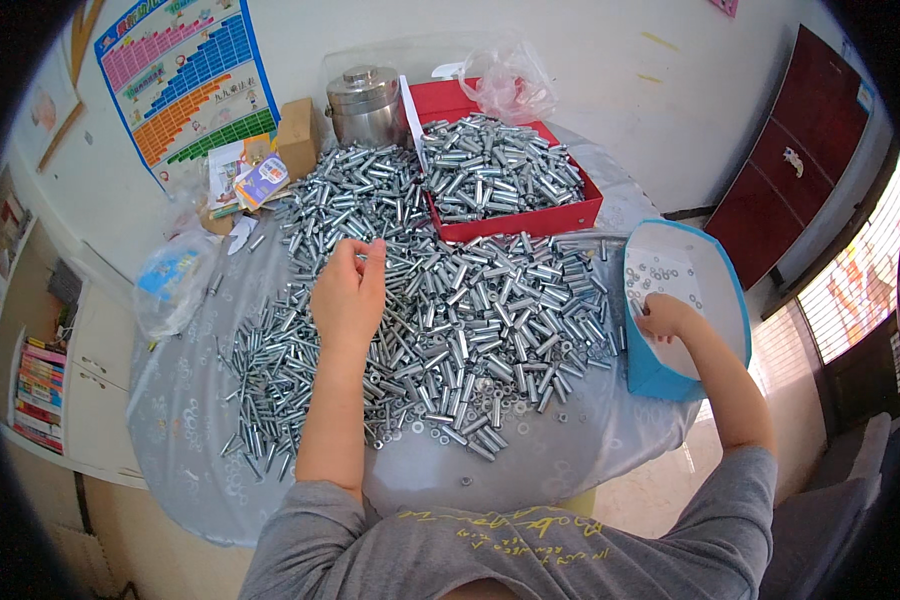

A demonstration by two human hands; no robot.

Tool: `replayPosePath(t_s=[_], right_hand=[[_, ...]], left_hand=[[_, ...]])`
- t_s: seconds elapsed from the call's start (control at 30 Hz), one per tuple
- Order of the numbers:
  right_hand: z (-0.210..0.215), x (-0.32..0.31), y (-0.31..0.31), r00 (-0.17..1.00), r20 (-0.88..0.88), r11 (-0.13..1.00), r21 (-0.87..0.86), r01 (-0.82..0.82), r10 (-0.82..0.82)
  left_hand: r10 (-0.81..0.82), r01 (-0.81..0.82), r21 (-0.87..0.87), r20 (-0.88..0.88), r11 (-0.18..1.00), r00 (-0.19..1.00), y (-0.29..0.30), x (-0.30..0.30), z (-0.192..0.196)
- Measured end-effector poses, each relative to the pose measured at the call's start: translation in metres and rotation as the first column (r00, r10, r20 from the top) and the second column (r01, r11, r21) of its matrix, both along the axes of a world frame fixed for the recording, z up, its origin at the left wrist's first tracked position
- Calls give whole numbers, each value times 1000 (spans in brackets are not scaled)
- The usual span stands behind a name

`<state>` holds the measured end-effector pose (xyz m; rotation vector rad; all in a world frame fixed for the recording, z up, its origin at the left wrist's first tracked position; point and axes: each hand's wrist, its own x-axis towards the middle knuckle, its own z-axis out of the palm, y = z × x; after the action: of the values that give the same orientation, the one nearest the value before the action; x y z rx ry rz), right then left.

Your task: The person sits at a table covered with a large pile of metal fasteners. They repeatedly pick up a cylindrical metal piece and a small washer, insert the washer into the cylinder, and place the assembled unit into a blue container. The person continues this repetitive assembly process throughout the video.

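Note:
My left hand [350,292] is raised over a big heap of silvery metal sleeves [500,315], its fingers curled and thumb up; whatever they hold is hidden. At the right, my right hand [668,318] reaches over the near-left wall of a light-blue box with a white inside [685,384]. Its fingertips are drawn together down in the box, and I cannot make out anything between them. Small washers [660,272] lie scattered on the box floor beside that hand. Thin bolts [270,365] spread along the left of the heap, and more loose washers [500,388] lie at its near edge.
Behind the heap stands a red box [530,226] full of similar metal parts. A lidded steel pot [367,112], a cardboard box [297,128] and a plastic bag with something blue [173,280] line the back and left. A grey cloth [190,440] covers the round table.

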<state>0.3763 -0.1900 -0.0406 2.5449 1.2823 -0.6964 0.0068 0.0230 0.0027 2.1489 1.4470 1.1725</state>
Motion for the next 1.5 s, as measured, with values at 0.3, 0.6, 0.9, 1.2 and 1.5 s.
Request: replayPosePath(t_s=[0.3, 0.6, 0.9, 1.2, 1.5], right_hand=[[31, 4, -18, 899, -346, 935, 128, 330, -270], [-40, 3, -57, 957, 6, 956, 40, -290, 290], [-28, -9, -46, 990, 79, 934, 329, -136, 116], [66, -104, 13, 974, -28, 560, 822, -105, 224], [72, -222, 110, 690, -298, 286, 949, 136, 660]], left_hand=[[-29, 29, 18, 8, 999, 1000, -2, 0, -2], [-72, 73, -20, 41, 997, 997, -5, 6, -4], [-96, 98, -28, 69, 995, 993, -6, 9, -3], [-318, 315, 43, 144, 948, 937, -15, 12, -8], [-489, 402, 310, 291, 861, 822, -25, 4, 12]])
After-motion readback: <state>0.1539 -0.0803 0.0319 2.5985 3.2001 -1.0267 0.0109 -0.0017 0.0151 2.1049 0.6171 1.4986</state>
